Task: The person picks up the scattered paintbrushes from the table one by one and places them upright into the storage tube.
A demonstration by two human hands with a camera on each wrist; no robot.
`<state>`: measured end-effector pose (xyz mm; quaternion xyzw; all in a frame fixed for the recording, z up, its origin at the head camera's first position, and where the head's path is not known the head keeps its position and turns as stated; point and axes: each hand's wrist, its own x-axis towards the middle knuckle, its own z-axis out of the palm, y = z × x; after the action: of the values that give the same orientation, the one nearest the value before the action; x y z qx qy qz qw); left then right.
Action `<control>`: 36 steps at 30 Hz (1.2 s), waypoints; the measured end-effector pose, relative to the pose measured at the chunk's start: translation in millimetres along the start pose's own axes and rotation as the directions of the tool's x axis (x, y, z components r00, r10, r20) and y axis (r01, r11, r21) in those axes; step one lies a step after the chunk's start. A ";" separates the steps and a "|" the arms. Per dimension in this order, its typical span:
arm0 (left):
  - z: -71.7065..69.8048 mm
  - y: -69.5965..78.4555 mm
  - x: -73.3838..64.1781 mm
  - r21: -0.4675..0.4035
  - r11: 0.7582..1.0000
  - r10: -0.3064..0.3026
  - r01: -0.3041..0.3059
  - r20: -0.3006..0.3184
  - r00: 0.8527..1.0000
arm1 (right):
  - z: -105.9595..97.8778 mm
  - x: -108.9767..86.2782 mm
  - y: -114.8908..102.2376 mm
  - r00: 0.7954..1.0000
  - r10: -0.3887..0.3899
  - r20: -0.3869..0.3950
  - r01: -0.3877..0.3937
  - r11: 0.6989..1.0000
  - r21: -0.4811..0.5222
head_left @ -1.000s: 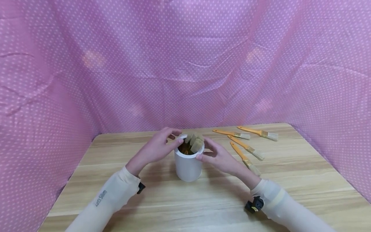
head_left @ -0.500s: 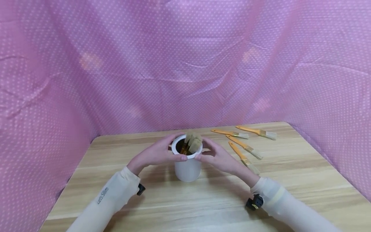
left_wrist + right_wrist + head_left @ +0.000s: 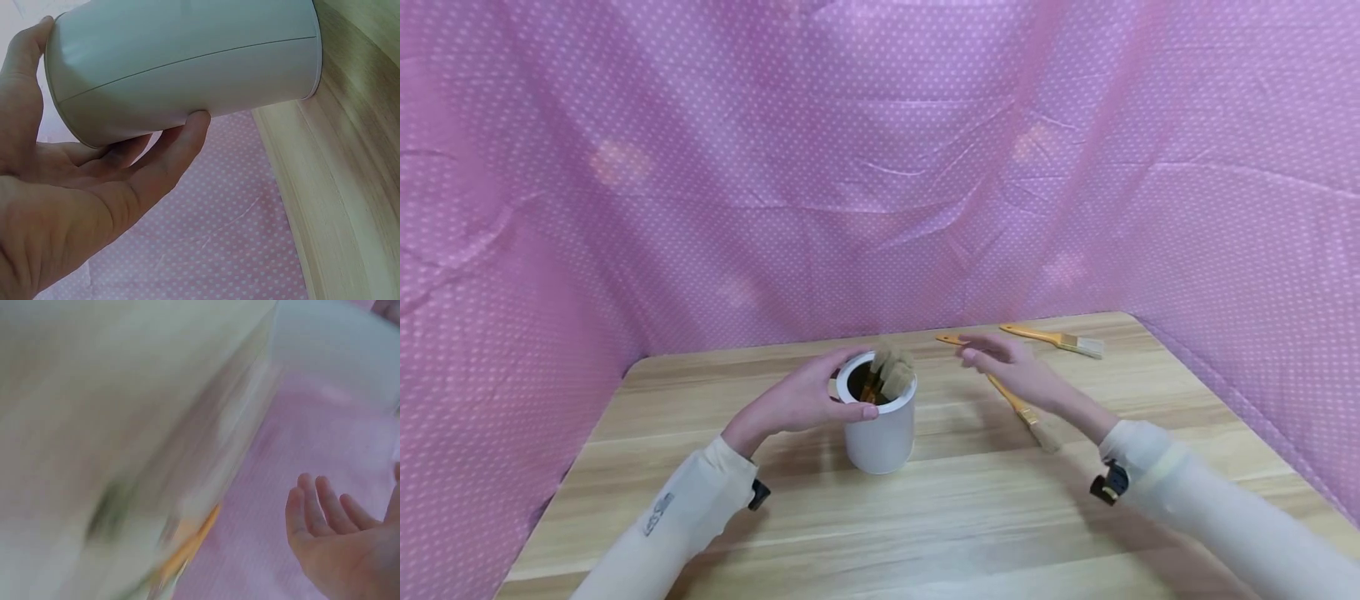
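Note:
A white cylindrical can [image 3: 880, 442] stands upright on the table, with several paintbrushes [image 3: 895, 379] in it, pale bristles up. My left hand [image 3: 793, 400] grips the can at its left side, thumb on the front below the rim and fingers behind. In the left wrist view the fingers curve along the can wall [image 3: 187, 75]. To the right, my right hand [image 3: 1018, 371] hovers over loose orange-handled brushes and holds nothing; its fingers are relaxed in the right wrist view. A paintbrush [image 3: 1021, 408] shows below it; others are partly or wholly hidden behind the hand.
Farther back right lies another orange-handled paintbrush [image 3: 1052, 337]. The handle end of one more brush [image 3: 950, 339] pokes out left of my right hand. A pink dotted cloth [image 3: 880, 208] hangs behind and beside the wooden table [image 3: 880, 533].
My right hand has left the can and moved right, over the loose brushes. My left thumb has come down from the rim's inside to the can's front, and the left hand now grips it.

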<state>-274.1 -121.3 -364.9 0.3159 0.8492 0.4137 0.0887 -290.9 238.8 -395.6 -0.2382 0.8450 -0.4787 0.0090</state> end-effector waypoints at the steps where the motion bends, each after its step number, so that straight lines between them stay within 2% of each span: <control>1: -0.3 0.3 -0.9 0.006 1.000 0.002 -0.002 -0.001 1.000 | -8.9 1.2 6.2 1.000 0.016 -0.020 -0.017 0.999 -0.044; 7: -1.1 1.8 -3.8 0.043 0.999 -0.014 0.015 -0.007 1.000 | -58.9 4.9 46.8 0.989 0.084 -0.118 -0.110 0.966 -0.234; 11: -1.5 1.6 -0.8 0.046 0.999 -0.011 0.011 -0.012 1.000 | -84.5 0.8 72.0 0.987 0.118 -0.111 -0.150 0.930 -0.336; 14: -1.0 0.9 0.6 0.041 0.999 0.002 -0.002 -0.013 1.000 | -98.4 -4.5 88.5 0.986 0.140 -0.096 -0.168 0.883 -0.439; 20: -0.2 -0.1 -1.5 0.036 0.999 0.009 -0.008 -0.010 1.000 | -113.6 -12.2 112.1 0.962 0.241 -0.129 -0.270 0.757 -0.595; 22: 0.2 -0.4 -2.2 0.030 0.999 0.014 -0.014 -0.005 1.000 | -116.8 -13.4 120.0 0.961 0.251 -0.118 -0.268 0.732 -0.626; 24: 0.9 -0.9 -2.9 0.024 1.000 0.016 -0.016 -0.002 1.000 | -119.8 -14.3 127.6 0.967 0.230 -0.105 -0.241 0.711 -0.661; 29: 1.8 -2.5 -2.6 0.019 0.999 0.026 -0.027 0.003 1.000 | -128.0 -19.3 139.2 0.973 0.186 -0.137 -0.229 0.691 -0.686; 31: 2.0 -2.9 -2.1 0.018 0.999 0.032 -0.032 0.007 0.999 | -130.5 -21.4 140.1 0.972 0.177 -0.154 -0.235 0.693 -0.682; 36: 2.0 -0.8 -1.5 0.017 0.999 0.032 -0.033 0.011 0.999 | -135.3 -23.8 140.1 0.981 0.127 -0.144 -0.191 0.696 -0.692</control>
<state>-272.5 -121.3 -366.9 0.3327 0.8471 0.4059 0.0840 -357.9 417.5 -441.3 -0.1293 0.9802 -0.1287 -0.0766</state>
